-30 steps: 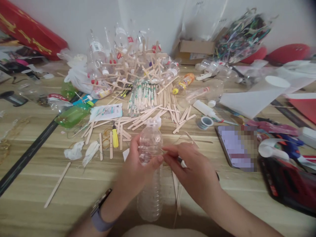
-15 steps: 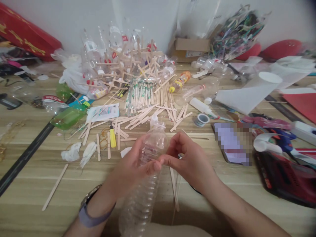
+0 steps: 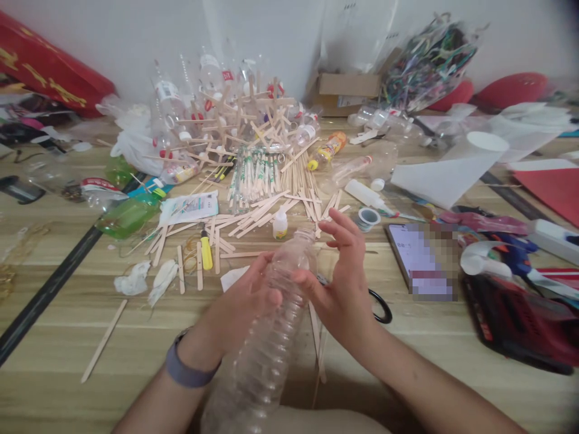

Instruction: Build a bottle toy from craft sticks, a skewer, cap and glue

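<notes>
A clear ribbed plastic bottle (image 3: 266, 349) leans away from me, its uncapped neck pointing to the far side. My left hand (image 3: 246, 301) is wrapped around its left side below the shoulder. On the other side my right hand (image 3: 341, 274) is open, fingers spread, with the thumb at the bottle's shoulder; I see nothing held in it. Just beyond the neck stands a small white glue bottle (image 3: 280, 224). Partly hidden behind my right hand lies something with a black loop handle (image 3: 382, 306), and thin wooden sticks (image 3: 318, 343) lie beneath.
Wooden craft sticks (image 3: 257, 217) and plastic bottles (image 3: 167, 96) are heaped at the back. To the left are a yellow-handled screwdriver (image 3: 207, 252) and a green bottle (image 3: 129, 215). On the right lie a phone (image 3: 414, 256) and a red-and-black tool (image 3: 520, 325).
My right hand's fingers have gone from a pinch beside the bottle to spread and raised. The bottle's neck has shifted slightly right, and the small glue bottle shows more fully.
</notes>
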`<state>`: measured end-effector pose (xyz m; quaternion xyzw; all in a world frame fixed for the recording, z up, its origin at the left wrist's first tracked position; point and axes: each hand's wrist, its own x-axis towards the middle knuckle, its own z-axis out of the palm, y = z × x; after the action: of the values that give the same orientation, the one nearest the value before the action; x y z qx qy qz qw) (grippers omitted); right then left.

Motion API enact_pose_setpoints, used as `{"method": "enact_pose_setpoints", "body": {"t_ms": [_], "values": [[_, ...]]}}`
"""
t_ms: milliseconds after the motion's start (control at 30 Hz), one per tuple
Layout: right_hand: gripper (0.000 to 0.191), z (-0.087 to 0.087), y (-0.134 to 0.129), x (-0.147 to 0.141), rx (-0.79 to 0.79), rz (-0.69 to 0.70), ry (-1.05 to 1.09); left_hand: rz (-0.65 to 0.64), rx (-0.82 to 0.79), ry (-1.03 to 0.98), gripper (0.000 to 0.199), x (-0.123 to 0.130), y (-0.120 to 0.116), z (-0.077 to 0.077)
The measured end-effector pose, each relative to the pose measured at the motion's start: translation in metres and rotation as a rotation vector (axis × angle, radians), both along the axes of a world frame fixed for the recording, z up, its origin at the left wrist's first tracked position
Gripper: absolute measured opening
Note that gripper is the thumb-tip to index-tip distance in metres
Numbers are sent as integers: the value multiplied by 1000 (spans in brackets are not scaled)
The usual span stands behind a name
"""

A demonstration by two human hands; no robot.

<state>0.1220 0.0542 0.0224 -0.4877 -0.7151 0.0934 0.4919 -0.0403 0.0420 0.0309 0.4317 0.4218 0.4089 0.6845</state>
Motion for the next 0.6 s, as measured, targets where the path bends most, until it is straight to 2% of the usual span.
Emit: {"method": "enact_pose_setpoints", "body": {"t_ms": [100, 400, 600], "values": [[44, 0, -1, -2, -7, -12, -1, -175, -117, -245, 52, 4, 0, -4], [38, -9, 6, -3, -109, 41, 66, -72, -225, -371, 24, 12, -6, -10], [42, -14, 8, -3, -102, 42, 86, -119, -220, -565, 40, 17, -2, -12]]}}
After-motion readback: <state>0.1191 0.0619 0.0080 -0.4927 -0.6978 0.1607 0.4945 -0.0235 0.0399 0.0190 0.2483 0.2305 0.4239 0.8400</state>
